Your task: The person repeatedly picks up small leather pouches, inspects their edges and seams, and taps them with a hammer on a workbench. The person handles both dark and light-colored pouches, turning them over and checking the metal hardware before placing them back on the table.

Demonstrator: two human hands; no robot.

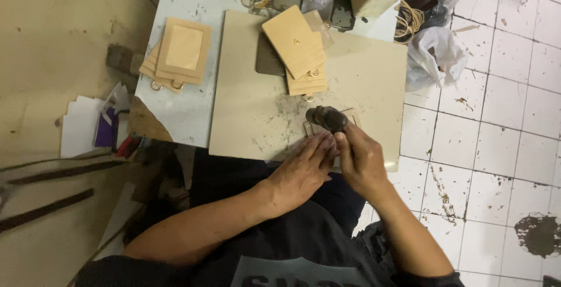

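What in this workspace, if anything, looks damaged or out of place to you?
The table has a worn front-left corner, brown where the pale top is gone. The beige board is scuffed with dark marks near the right hand.

bare board [257, 117] left of hands; tan card stack [299, 50] crowding its far edge

A board [257, 117] lies on the table [181, 111], toward its right side; on the board's near edge sits a flat piece [350, 114], with the left hand [304, 167] pressed beside it and the right hand [359, 158] just right of that, holding a rag [327, 117] on the piece; behind them a stack of card holders [298, 47] rests on the board; another stack [178, 53] lies left of the board on the table; a plastic bag [432, 53] sits on the floor to the right.
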